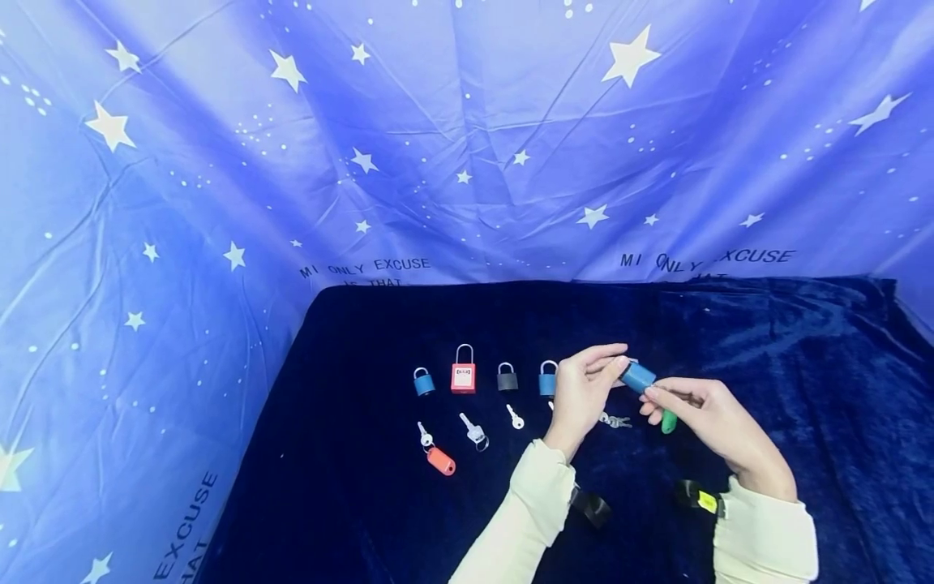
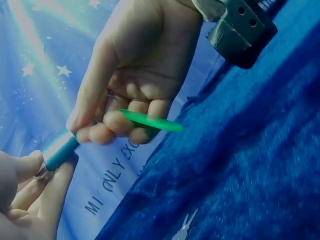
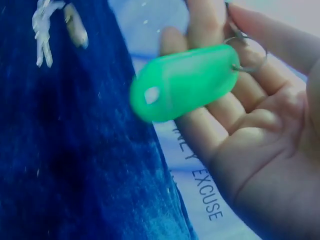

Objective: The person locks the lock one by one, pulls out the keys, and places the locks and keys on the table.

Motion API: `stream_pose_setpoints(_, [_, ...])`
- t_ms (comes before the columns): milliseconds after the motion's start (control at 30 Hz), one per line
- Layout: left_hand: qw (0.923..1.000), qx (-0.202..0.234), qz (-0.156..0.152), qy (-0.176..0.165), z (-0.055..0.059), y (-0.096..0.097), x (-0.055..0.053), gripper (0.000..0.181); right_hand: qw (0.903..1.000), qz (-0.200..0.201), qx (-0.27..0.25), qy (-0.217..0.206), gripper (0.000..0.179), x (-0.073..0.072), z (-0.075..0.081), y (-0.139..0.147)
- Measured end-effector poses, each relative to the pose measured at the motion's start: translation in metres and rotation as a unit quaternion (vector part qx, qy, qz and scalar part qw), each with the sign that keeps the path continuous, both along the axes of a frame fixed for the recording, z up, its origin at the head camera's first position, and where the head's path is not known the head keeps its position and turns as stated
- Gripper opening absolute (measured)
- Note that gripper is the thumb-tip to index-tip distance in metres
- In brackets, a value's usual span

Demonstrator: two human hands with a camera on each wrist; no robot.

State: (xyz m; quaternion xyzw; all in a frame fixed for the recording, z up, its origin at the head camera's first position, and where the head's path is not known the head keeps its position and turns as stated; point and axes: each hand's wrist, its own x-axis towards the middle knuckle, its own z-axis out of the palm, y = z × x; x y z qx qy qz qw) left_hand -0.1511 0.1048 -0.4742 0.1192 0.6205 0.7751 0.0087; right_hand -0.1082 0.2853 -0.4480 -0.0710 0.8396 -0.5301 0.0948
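Observation:
Above the table my left hand [image 1: 580, 393] grips a blue padlock [image 1: 639, 377] by its shackle end, thumb against the fingers. My right hand [image 1: 696, 410] meets the lock's other end, its thumb and forefinger pinching a key [image 3: 234, 22] that is mostly hidden by the fingers. From the key's metal ring [image 3: 260, 62] hangs a green key tag [image 3: 190, 82], lying across the curled fingers in the right wrist view. The left wrist view shows the padlock's blue body [image 2: 61, 150] between both hands' fingertips. How far the key sits in the lock I cannot tell.
A row of padlocks stands on the dark blue cloth [image 1: 350, 487]: blue [image 1: 424, 382], red [image 1: 463, 377], black [image 1: 507, 378] and another blue [image 1: 547, 383]. Before them lie keys, including one with a red tag [image 1: 441, 461] and a bunch [image 1: 616, 421] beneath the hands.

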Motion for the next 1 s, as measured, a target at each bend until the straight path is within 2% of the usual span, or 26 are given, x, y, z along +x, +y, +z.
stream_pose_setpoints(133, [0.9965,0.057,-0.024,-0.056,-0.002,0.003,0.002,0.03,0.9994,-0.008,-0.024,0.022,0.034,0.003,-0.001,0.002])
stream_pose_setpoints(233, [0.9939,0.048,-0.03,-0.095,-0.003,0.006,0.004,0.027,0.9987,-0.018,-0.041,0.026,0.036,0.003,-0.001,0.002])
stream_pose_setpoints(333, [0.9926,0.022,-0.026,-0.116,-0.006,0.01,0.006,0.02,0.9982,-0.026,-0.047,0.028,0.037,0.002,-0.001,0.001])
stream_pose_setpoints(433, [0.9922,0.014,-0.014,-0.123,-0.009,0.011,0.005,0.017,0.999,-0.019,-0.026,0.032,0.036,0.0,-0.001,0.0])
stream_pose_setpoints(533, [0.9917,0.025,-0.008,-0.125,-0.01,0.01,0.003,0.017,0.999,-0.005,0.03,0.034,0.035,0.0,0.001,0.0])
stream_pose_setpoints(667, [0.9903,0.05,-0.015,-0.129,-0.008,0.005,0.001,0.018,0.9932,0.015,0.101,0.056,0.029,0.001,0.003,0.003])
stream_pose_setpoints(833, [0.9881,0.07,-0.038,-0.132,-0.006,0.002,0.003,0.019,0.9875,0.023,0.116,0.104,0.021,0.003,0.004,0.004])
stream_pose_setpoints(1000, [0.9873,0.065,-0.053,-0.135,-0.002,0.007,0.002,0.017,0.988,-0.014,0.123,0.092,0.027,0.008,0.01,0.006])
